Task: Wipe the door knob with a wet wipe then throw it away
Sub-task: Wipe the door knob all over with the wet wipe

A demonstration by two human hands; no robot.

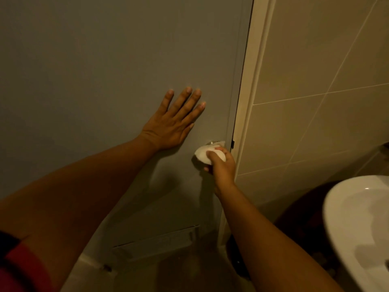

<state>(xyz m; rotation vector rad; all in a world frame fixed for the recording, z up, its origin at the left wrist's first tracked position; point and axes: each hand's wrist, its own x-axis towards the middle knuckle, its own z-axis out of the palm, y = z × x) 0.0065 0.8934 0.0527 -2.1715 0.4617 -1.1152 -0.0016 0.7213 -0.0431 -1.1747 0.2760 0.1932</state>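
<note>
A grey door (117,60) fills the left and middle of the head view. Its metal knob (211,143) sits near the door's right edge, mostly covered by a white wet wipe (203,153). My right hand (223,165) grips the wipe and presses it around the knob from below. Only a sliver of the knob's top shows. My left hand (174,123) lies flat against the door, fingers spread, just up and left of the knob, holding nothing.
A cream door frame (250,85) runs down right of the knob, with beige wall tiles (320,66) beyond. A white sink (357,224) juts in at the lower right. A vent grille (155,242) sits low in the door.
</note>
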